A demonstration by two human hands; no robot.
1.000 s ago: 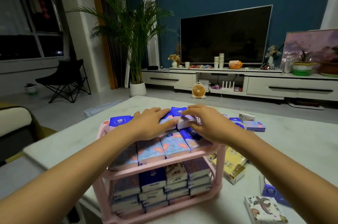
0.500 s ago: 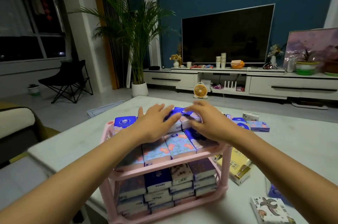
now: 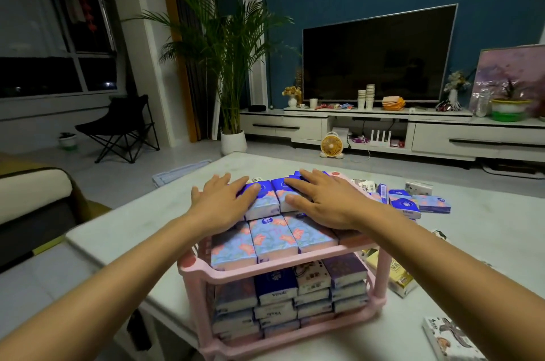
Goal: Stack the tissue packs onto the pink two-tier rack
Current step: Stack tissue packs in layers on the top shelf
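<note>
Palms spread flat, left hand (image 3: 221,204) and right hand (image 3: 323,201) press tissue packs (image 3: 274,235) atop the pink rack (image 3: 283,268). Loose packs (image 3: 433,203) lie at two o'clock.

Bare left forearm (image 3: 118,269), bare right forearm (image 3: 442,266), slender wrists, bare left grip (image 3: 224,204), bare right grip (image 3: 327,204).

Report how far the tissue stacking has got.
Done: the lower tier of the rack is packed with stacked packs, and a front row lies on the top tier. In hand: the left hand and right hand press flat on the back row. Left: loose packs on the table to the right, plus yellow packs beside the rack.
</note>
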